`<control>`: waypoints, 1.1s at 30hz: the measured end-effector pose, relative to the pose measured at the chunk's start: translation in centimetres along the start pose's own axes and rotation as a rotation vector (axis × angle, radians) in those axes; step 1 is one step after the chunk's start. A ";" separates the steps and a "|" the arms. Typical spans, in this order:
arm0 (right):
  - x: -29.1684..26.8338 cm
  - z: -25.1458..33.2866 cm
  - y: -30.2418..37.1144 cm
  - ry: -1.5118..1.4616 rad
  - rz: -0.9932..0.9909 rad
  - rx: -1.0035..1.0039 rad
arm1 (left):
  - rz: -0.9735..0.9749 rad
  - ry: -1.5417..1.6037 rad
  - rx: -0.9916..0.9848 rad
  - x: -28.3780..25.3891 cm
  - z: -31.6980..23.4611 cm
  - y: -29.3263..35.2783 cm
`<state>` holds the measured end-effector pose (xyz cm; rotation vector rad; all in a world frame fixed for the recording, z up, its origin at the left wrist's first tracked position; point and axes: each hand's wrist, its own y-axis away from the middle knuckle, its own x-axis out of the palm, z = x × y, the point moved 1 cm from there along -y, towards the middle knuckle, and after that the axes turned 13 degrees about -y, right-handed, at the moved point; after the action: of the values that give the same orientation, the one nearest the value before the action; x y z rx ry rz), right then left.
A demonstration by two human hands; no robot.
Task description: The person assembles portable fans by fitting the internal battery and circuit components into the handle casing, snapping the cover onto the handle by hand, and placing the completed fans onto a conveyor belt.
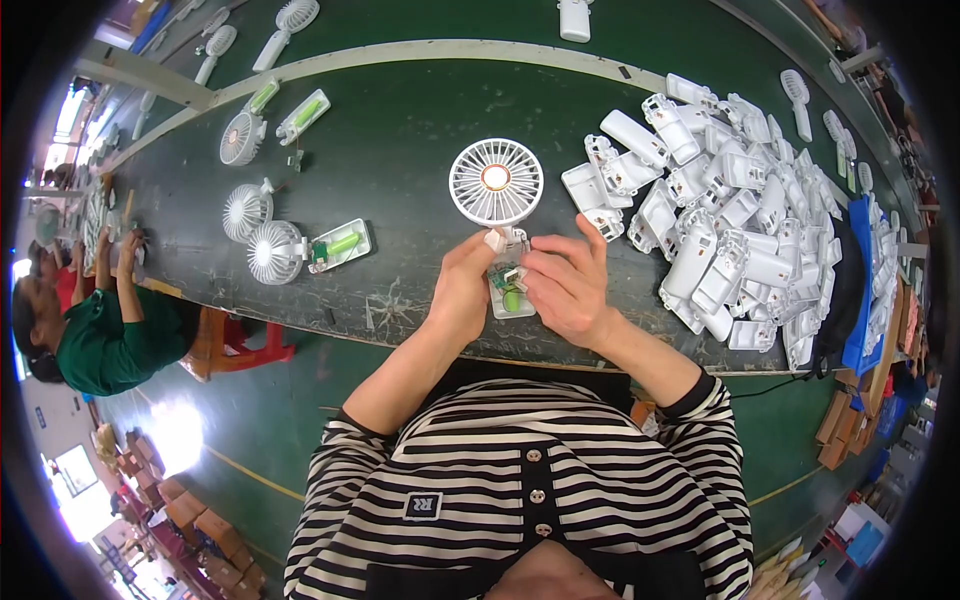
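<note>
A white handheld fan (496, 182) lies in front of me, its round grille pointing away and its handle toward me. The handle shell (513, 308) is uncovered, showing a green circuit board (507, 278) and a green battery (513, 299). My left hand (465, 278) closes around the handle's left side, near the neck. On the other side, my right hand (568, 278) has its thumb and fingers pinched over the circuit board, with the forefinger raised. Whatever small part sits between those fingertips is too hidden to name.
White handle shells (740, 220) form a large heap on the right of the dark workbench (400, 130). Several part-built fans (275, 252) with green batteries lie at the left. Beyond a pale rail (440, 52), more fans (285, 30) lie on a green surface. A co-worker in green (120, 335) sits far left.
</note>
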<state>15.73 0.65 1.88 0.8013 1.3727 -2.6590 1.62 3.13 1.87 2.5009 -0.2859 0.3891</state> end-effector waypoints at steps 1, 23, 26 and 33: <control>0.0 0.0 0.0 0.020 0.003 0.001 | -0.002 0.003 0.002 0.0 0.0 0.0; -1.7 -1.0 -3.0 -0.332 0.258 0.352 | 0.020 0.056 -0.129 0.2 -1.6 0.7; -1.5 -1.0 -3.1 -0.343 0.265 0.352 | 0.044 0.075 -0.129 0.1 -1.6 0.9; -1.6 -1.1 -3.3 -0.348 0.336 0.357 | 0.068 0.083 -0.141 0.0 -2.0 1.2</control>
<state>16.70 3.22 4.61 0.4967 0.6338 -2.6320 0.91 3.31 4.04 2.3351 -0.3535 0.4827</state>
